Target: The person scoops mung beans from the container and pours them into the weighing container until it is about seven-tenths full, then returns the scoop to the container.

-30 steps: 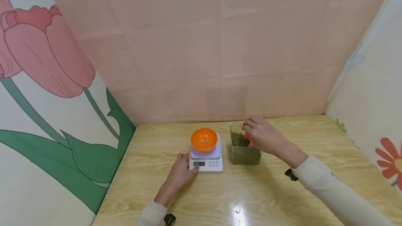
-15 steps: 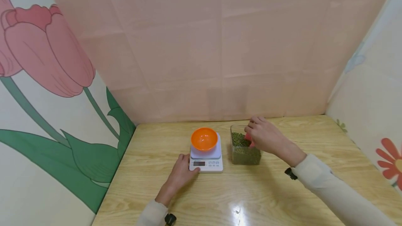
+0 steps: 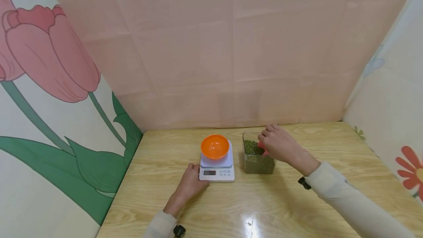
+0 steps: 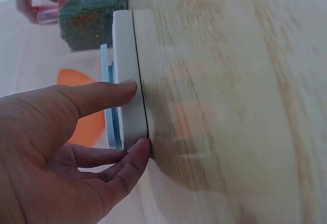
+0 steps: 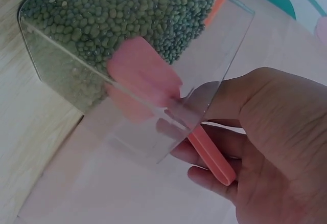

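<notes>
My left hand [image 3: 191, 183] holds the front left corner of a white kitchen scale [image 3: 216, 175]. In the left wrist view the thumb [image 4: 110, 95] lies along the scale's front edge and curled fingers touch its side. An orange bowl [image 3: 214, 147] stands upright on the scale's platform. To the right, a clear square container [image 3: 259, 164] holds green mung beans [image 5: 117, 14]. My right hand [image 3: 281, 144] grips the handle of a pink scoop [image 5: 143, 73], whose blade is inside the container, against the beans. Part of the blade shows only through the clear wall.
A wooden table [image 3: 158, 164] carries the scale and container side by side. Behind it hangs a pinkish sheet [image 3: 198, 54]. Flower-patterned walls border the left and right, and a light glares off the front of the table.
My left thumb has slid down off the scale's display area to its front edge. The right hand with the scoop has shifted slightly right. Scale, bowl and container have stayed in place.
</notes>
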The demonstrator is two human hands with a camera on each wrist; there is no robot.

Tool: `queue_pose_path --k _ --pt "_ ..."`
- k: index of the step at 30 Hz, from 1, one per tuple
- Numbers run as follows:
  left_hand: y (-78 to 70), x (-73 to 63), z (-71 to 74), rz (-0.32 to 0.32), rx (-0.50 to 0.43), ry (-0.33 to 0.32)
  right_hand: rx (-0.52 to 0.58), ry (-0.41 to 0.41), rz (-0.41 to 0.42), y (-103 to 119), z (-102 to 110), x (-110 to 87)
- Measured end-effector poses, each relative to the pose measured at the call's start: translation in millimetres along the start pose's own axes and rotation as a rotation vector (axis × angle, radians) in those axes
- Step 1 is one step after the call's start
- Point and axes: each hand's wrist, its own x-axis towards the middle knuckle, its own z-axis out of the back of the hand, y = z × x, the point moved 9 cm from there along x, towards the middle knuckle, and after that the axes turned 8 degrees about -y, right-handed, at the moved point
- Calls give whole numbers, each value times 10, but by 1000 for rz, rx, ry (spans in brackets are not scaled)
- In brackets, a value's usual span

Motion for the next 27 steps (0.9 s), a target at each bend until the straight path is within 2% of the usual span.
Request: queue_pose_path --k 8,16,22,27 --pt "-28 10 14 -44 32 -21 -23 59 -36 -46 28 -2" --pt "2 10 18 -28 40 -26 2 125 -65 -65 5 -20" --pt "27 21 8 -8 28 -12 -26 107 -31 -68 23 -28" --pt "46 26 4 28 12 6 -25 108 -35 -83 33 -35"
